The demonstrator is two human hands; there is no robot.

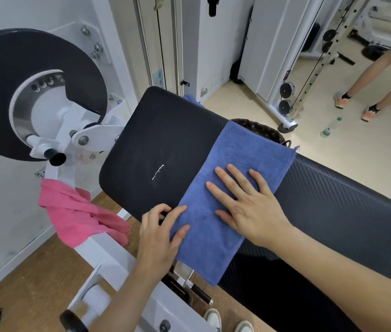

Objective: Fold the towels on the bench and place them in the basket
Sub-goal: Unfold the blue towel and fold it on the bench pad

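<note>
A soft blue towel (pixel 232 164), folded into a long strip, lies across the black padded bench (pixel 156 144), and its near end hangs off the near edge. The right hand (pixel 244 202) lies flat on the middle of the blue towel with its fingers spread wide. It presses down and holds nothing. The left hand (pixel 163 226) is at the towel's left edge, by the near side of the bench. Its thumb and one finger rest on the cloth and its other fingers are curled on the pad. I cannot tell if it pinches the edge or only touches it. A dark woven basket (pixel 264 131) sits just behind the far end of the towel, mostly hidden by it. A bright pink towel (pixel 79 212) hangs in a bunch on the white metal frame (pixel 103 250) to the left, so there is likely more to fold after this one. The step now looks like smoothing the strip and getting set for the next fold. To do it well, the right hand should stay flat like a weight, so the cloth does not slide on the smooth pad. The hanging near end can be lifted and laid over the far end, with the corners matched up. Then a rub from the middle out will push away bumps. The towel is floppy, so slow moves and two hands under it should keep it folded on the way to the basket.
</note>
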